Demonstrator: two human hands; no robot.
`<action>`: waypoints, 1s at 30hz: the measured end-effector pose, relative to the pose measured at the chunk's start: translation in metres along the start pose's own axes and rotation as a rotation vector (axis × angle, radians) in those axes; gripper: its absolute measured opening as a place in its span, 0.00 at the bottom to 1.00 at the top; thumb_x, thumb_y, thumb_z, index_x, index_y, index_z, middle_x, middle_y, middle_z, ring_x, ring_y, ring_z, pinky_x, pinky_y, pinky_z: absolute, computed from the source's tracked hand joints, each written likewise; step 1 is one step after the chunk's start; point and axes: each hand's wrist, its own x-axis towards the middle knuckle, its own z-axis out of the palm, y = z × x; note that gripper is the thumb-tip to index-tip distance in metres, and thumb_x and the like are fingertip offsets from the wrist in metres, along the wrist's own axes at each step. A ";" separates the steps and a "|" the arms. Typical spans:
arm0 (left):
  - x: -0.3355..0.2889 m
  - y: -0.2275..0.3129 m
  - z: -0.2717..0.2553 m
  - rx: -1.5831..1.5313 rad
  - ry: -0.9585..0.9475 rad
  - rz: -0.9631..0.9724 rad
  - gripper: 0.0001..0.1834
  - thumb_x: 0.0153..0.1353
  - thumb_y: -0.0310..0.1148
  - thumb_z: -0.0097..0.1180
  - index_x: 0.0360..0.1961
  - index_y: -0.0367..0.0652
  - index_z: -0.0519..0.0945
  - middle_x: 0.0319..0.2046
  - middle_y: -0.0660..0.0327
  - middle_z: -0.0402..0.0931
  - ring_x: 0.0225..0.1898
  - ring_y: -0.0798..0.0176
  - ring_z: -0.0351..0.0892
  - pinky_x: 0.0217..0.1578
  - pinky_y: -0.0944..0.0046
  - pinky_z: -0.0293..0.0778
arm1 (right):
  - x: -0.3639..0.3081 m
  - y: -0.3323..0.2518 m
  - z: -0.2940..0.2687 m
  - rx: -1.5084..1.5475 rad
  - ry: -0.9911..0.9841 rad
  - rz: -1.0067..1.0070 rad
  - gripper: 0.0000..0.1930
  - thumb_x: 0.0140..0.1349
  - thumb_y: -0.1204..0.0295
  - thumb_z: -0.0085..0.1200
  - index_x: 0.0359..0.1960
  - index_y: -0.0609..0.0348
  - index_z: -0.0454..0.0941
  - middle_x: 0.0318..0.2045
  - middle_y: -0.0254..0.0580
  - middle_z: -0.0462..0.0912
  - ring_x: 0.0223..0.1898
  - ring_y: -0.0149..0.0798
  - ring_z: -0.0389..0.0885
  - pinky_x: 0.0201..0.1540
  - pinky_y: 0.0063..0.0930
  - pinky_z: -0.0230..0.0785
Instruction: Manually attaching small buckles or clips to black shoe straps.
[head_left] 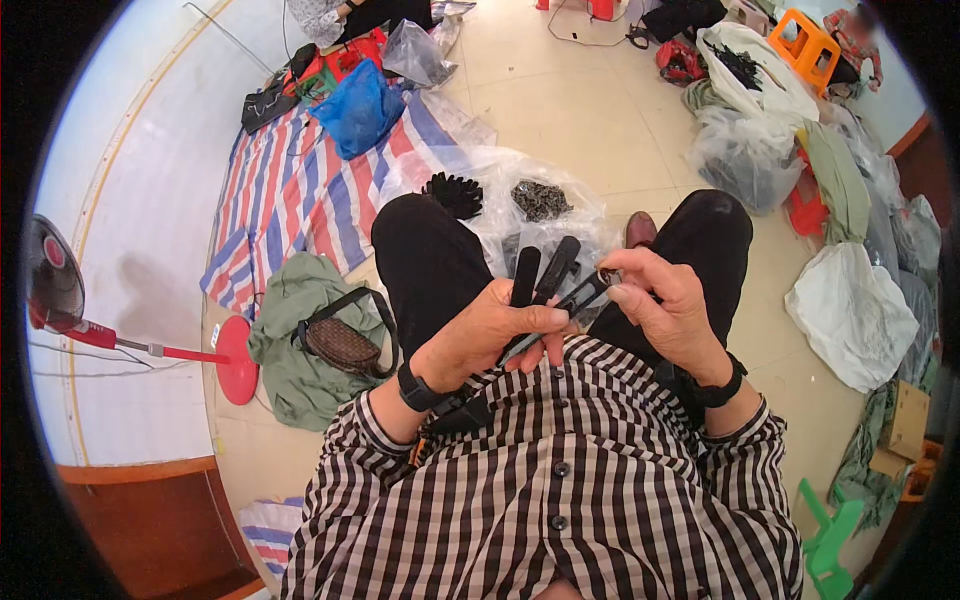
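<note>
In front of my lap, my left hand [485,333] is closed around several slim black strip-shaped pieces [561,264]; their rounded ends stick up past the thumb. My right hand [668,300] pinches a small dark shiny part [608,276] between thumb and fingertips. That part meets the end of one black strip lying across my left fingers; whether it is fastened there I cannot tell. Beyond my knees, a clear plastic sheet [590,222] carries a pile of black pieces [453,195] and a heap of small dark parts [541,201].
A striped tarp [290,190] with a blue bag [357,110] lies ahead left. Beside my left knee are green cloth, a brown pouch [343,345] and a red-based fan [236,362]. Bags and a white sack [850,315] line the right, with a green stool [832,540]. Other people sit farther off.
</note>
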 end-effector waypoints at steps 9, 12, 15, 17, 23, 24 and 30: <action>-0.002 -0.001 -0.003 -0.082 -0.098 -0.019 0.12 0.56 0.34 0.55 0.28 0.32 0.77 0.17 0.54 0.76 0.09 0.72 0.69 0.07 0.77 0.59 | -0.004 -0.001 0.002 -0.015 -0.098 -0.031 0.10 0.54 0.77 0.53 0.39 0.63 0.73 0.16 0.39 0.73 0.17 0.25 0.68 0.21 0.18 0.60; -0.003 -0.002 -0.004 -0.126 -0.140 -0.042 0.12 0.56 0.33 0.55 0.27 0.32 0.77 0.17 0.54 0.76 0.08 0.72 0.69 0.06 0.78 0.58 | -0.003 -0.005 0.001 -0.045 -0.128 -0.069 0.11 0.54 0.77 0.53 0.39 0.62 0.73 0.17 0.41 0.75 0.18 0.28 0.72 0.22 0.19 0.61; -0.003 -0.001 -0.003 -0.129 -0.172 -0.066 0.12 0.56 0.33 0.55 0.27 0.32 0.78 0.16 0.53 0.76 0.08 0.72 0.68 0.06 0.78 0.57 | -0.003 -0.006 0.002 -0.092 -0.138 -0.146 0.11 0.53 0.76 0.54 0.39 0.62 0.74 0.19 0.42 0.76 0.19 0.32 0.75 0.22 0.20 0.63; -0.003 -0.001 -0.003 -0.126 -0.188 -0.071 0.12 0.56 0.33 0.55 0.27 0.32 0.78 0.16 0.53 0.75 0.08 0.72 0.68 0.06 0.78 0.56 | -0.003 -0.006 0.002 -0.094 -0.141 -0.176 0.12 0.52 0.76 0.55 0.39 0.61 0.74 0.20 0.43 0.77 0.19 0.35 0.77 0.22 0.21 0.64; -0.002 -0.004 -0.005 -0.152 -0.253 -0.101 0.13 0.56 0.34 0.55 0.26 0.32 0.77 0.15 0.53 0.75 0.07 0.72 0.67 0.05 0.77 0.56 | -0.001 -0.008 -0.004 -0.207 -0.220 -0.250 0.12 0.51 0.75 0.57 0.38 0.60 0.76 0.22 0.45 0.79 0.19 0.40 0.77 0.21 0.25 0.66; -0.001 -0.004 -0.005 -0.151 -0.263 -0.106 0.13 0.56 0.34 0.55 0.26 0.32 0.77 0.15 0.53 0.74 0.07 0.72 0.67 0.05 0.77 0.56 | -0.002 -0.008 -0.004 -0.197 -0.228 -0.264 0.11 0.51 0.75 0.57 0.38 0.60 0.76 0.22 0.45 0.79 0.20 0.40 0.77 0.21 0.25 0.66; 0.000 -0.012 -0.004 -0.175 -0.275 -0.153 0.12 0.56 0.33 0.55 0.26 0.31 0.77 0.15 0.54 0.74 0.07 0.73 0.66 0.05 0.78 0.56 | -0.003 -0.009 -0.006 -0.166 -0.277 -0.265 0.11 0.50 0.75 0.58 0.37 0.61 0.77 0.23 0.46 0.79 0.22 0.41 0.79 0.23 0.25 0.68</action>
